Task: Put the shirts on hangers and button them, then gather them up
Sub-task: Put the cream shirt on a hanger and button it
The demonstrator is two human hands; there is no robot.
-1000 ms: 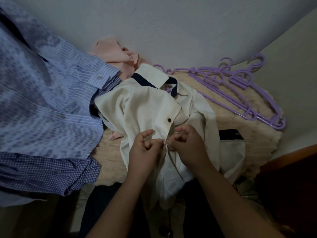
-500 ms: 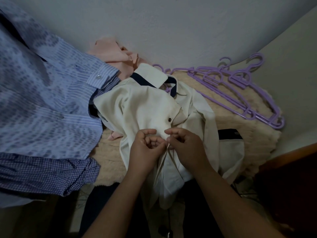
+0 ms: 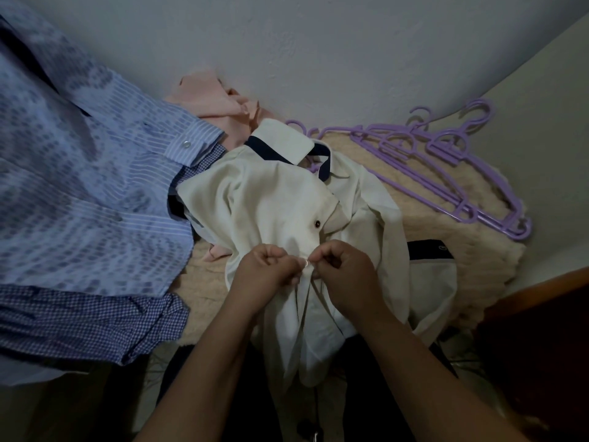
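Blue shirts (image 3: 89, 202): heaped at far left, could slide onto the work.
Left hand (image 3: 267, 269): knuckles up, fingers curled, grip pinching the placket of the cream shirt (image 3: 271, 202), which lies mid-frame on the fluffy cover (image 3: 471, 237).
Risk: button slips the hole if either pinch loosens.
Right hand (image 3: 344, 269): mirrored, grip pinching the same edge.
Purple hangers (image 3: 446, 167): spare, far right.

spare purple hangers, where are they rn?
In the head view, the purple hangers lie in a pile at upper right on the beige fluffy blanket, by the wall, beyond the white shirt.
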